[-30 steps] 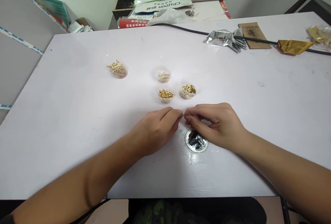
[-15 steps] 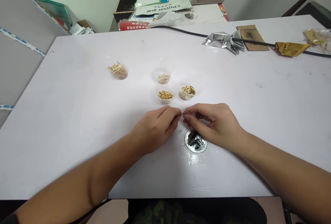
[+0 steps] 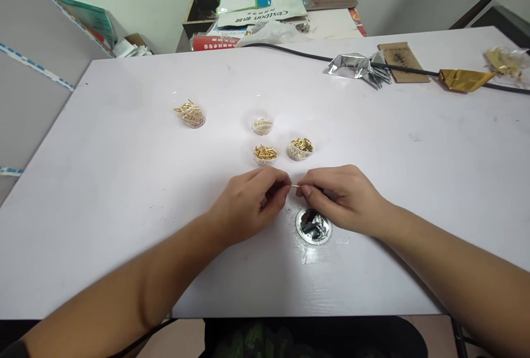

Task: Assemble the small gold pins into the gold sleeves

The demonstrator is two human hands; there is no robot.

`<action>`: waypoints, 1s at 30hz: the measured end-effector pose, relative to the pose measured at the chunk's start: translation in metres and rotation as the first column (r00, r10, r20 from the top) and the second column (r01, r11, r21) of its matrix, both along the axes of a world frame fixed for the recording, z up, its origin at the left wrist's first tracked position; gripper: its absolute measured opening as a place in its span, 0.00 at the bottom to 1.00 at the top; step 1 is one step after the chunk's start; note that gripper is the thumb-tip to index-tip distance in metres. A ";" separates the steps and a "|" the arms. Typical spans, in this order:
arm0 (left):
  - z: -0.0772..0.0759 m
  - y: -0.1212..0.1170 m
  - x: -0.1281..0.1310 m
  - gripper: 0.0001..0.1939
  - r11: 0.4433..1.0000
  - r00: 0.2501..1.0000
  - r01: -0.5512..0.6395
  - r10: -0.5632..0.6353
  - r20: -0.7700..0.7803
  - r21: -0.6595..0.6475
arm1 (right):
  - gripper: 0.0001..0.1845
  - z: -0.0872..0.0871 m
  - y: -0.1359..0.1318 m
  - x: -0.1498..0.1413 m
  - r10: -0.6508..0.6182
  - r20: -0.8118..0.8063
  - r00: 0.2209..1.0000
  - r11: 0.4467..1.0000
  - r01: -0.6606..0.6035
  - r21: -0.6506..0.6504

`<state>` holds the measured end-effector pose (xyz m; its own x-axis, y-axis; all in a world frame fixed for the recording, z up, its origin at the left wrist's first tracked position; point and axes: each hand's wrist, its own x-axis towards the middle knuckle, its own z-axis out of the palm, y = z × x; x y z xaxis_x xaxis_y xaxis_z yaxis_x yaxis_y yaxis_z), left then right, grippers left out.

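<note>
Gold pin (image 3: pixel 295 186) between left fingers (image 3: pixel 282 177) and right fingers (image 3: pixel 307 189) (table edge (image 3: pixel 306 313) well apart)

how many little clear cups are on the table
4: the left cup sits apart; the back cup is behind the front cup, which is just beyond the left hand; the right cup is beside the front one. None looks hidden.

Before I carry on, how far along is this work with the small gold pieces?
Mid-piece, it seems: the left hand and right hand have one thin gold piece between their fingers. Four small clear cups hold heaps of small pieces; some may be done, but I cannot tell finished from unworked. Left, probably: the piece in hand and any unworked ones in those cups.
</note>
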<state>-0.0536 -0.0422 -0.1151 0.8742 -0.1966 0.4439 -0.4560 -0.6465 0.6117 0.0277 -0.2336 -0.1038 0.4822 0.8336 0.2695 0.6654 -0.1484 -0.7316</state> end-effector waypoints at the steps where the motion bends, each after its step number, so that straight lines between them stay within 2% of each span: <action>1: 0.001 0.000 0.000 0.03 1.000 1.000 0.007 -0.007 -0.014 -0.001 | 0.09 0.000 0.000 0.000 -0.005 -0.008 1.000 1.000 0.005 0.010; 5: 0.003 0.001 0.001 0.06 0.999 0.997 0.051 -0.051 -0.049 -0.002 | 0.09 0.001 0.000 -0.002 -0.030 -0.039 0.999 0.999 0.030 0.016; 17: 0.006 0.000 0.004 0.06 0.991 0.984 0.067 -0.085 -0.155 -0.120 | 0.09 0.000 0.001 -0.001 -0.037 -0.139 0.990 0.999 0.037 -0.003; 30: 0.004 0.001 0.002 0.07 0.993 0.985 0.092 -0.101 -0.140 -0.069 | 0.10 -0.001 0.003 -0.004 -0.079 -0.345 0.935 0.997 0.066 -0.048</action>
